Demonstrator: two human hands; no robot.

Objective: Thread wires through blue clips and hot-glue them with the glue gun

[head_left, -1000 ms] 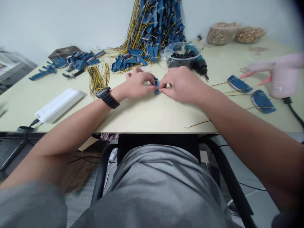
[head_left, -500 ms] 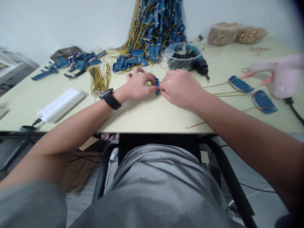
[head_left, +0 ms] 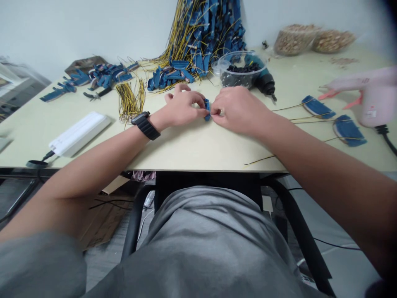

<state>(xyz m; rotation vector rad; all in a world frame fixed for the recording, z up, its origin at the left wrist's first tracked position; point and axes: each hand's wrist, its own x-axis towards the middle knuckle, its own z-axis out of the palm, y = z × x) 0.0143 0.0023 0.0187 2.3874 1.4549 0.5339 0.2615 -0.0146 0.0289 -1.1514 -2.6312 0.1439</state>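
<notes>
Hands: the left hand (head_left: 181, 108) and the right hand (head_left: 237, 109) are both curled and meet at the middle of the table, their fingertips pinching the same piece from either side.
Held piece: a small blue piece (head_left: 206, 109) stands between the fingertips, partly hidden by them; its exact form is too small to tell.
Left wrist: a black wristwatch (head_left: 145, 126) with a link band.
Table: a pale cream table (head_left: 192, 153) runs across the view, with the forearms resting over its front edge.
Left of the hands: a bundle of yellow wires (head_left: 130, 101), a pair of pliers (head_left: 96, 94), a row of blue wired pieces (head_left: 99, 76) and a white power strip (head_left: 79, 133).
Ahead: a tall heap of blue pieces with yellow wires (head_left: 201, 37) leans against the wall, beside a clear plastic tub (head_left: 242, 70) of small black parts and a blue-and-black power drill (head_left: 263, 81).
Right of the hands: two blue wired pieces (head_left: 318, 106) (head_left: 349, 130) lie flat, just beside a blurred pink corded glue gun (head_left: 372, 93).
Far corner: two clear bags of tan granules (head_left: 313, 39).
</notes>
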